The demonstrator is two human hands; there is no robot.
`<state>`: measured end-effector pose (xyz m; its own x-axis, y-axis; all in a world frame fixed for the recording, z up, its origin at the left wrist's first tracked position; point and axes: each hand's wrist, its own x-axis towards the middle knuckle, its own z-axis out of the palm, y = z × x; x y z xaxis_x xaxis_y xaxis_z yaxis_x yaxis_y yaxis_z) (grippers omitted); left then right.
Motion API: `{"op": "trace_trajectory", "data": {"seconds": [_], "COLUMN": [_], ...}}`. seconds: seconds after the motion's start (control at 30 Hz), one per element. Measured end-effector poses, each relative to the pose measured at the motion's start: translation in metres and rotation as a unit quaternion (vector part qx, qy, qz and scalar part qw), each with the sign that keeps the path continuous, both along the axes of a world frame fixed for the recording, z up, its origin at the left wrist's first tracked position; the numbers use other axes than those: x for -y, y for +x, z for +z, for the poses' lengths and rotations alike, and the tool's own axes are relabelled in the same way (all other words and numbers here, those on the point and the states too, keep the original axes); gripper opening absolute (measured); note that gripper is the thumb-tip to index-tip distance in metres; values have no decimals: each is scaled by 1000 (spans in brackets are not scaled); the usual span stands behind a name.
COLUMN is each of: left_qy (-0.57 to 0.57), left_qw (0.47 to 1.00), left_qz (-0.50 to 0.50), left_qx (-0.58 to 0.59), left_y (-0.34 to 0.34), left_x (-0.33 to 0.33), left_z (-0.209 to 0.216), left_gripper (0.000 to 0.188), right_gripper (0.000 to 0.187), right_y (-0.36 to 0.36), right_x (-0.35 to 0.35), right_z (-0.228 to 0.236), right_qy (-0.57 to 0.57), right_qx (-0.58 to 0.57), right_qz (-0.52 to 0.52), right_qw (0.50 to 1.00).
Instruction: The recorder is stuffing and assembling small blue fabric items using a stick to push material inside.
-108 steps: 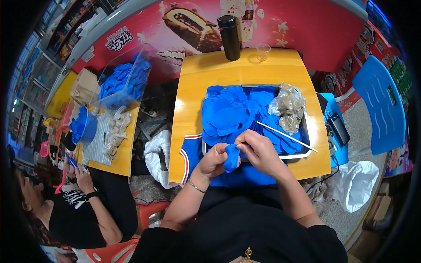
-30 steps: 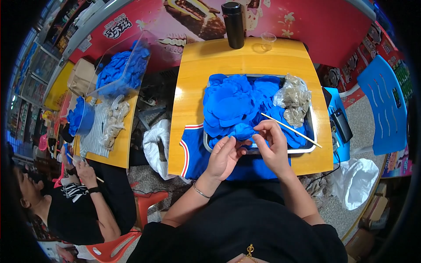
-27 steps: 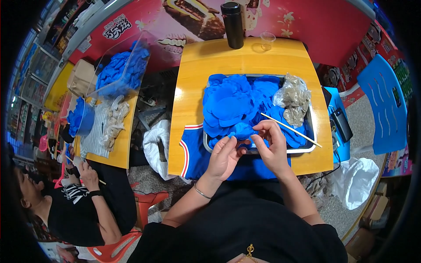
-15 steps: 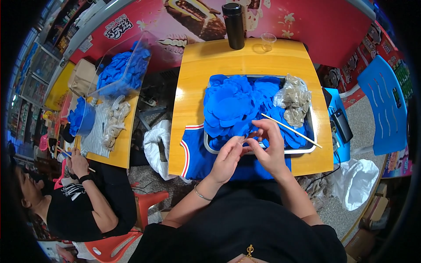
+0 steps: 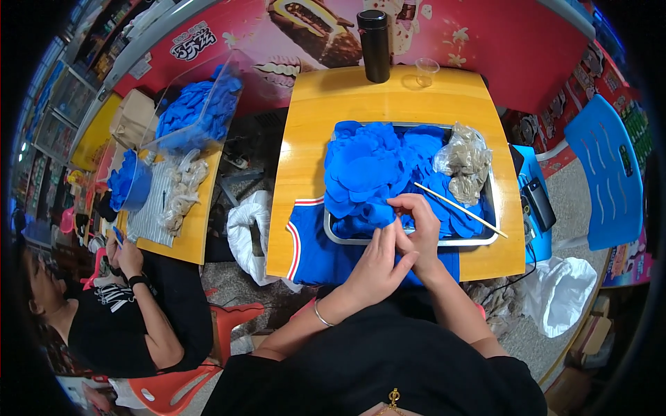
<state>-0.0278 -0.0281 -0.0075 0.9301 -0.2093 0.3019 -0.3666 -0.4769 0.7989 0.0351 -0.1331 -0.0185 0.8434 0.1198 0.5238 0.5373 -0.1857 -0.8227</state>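
Note:
My right hand [image 5: 417, 225] pinches a thin blue rounded piece [image 5: 378, 213], curled up at the near edge of the tray. The fingers of my left hand [image 5: 377, 267] are stretched up against the right fingers and the piece's lower edge, its thumb held apart. Where the fingertips meet, part of the piece is hidden. Just beyond lies a metal tray [image 5: 347, 241] heaped with similar flat blue pieces [image 5: 364, 163]. A pale thin stick [image 5: 461, 210] rests across the pile's right side, over the tray rim.
A clear bag of brownish pieces [image 5: 466, 156] sits on the tray's right. Blue cloth [image 5: 309, 246] lies under the tray. A black bottle [image 5: 374, 45] and clear cup [image 5: 426, 73] stand at the back. Left, a person [image 5: 132, 305] works beside a clear bin [image 5: 198, 111] of blue pieces.
My right hand has brought a blue piece into view between my hands. My left fingers have straightened upward from a pinch. The person at left has lowered a stick and now holds something blue.

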Motion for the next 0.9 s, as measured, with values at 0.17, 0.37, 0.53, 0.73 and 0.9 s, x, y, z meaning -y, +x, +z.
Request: {"op": "trace_trajectory", "data": {"seconds": [0.17,0.37,0.53,0.73,0.9], "left_qy": [15,77,98,-400,-467], "left_qw": [995,992,970,905,861], "left_qz": [17,32,1,115,49], "left_qx": [97,97,224,-85,-197], "left_y": [1,-6,-13,21,27], "left_x": [2,-4,-11,-31,-33], "left_z": [-1,2,4,19,10], "left_gripper": [60,62,52,27,11], "right_gripper": [13,13,15,13,11], "right_y": [-1,-7,11,0,-8], "right_x": [5,0,12,24,27], "right_z": [-2,-1,7,33,36], "right_qy": [38,109,226,61,38], "right_qx": [-47,-70,-104,-114,-128], "right_qz": [0,4,-12,140,121], "right_qw": [998,992,968,982,984]}}
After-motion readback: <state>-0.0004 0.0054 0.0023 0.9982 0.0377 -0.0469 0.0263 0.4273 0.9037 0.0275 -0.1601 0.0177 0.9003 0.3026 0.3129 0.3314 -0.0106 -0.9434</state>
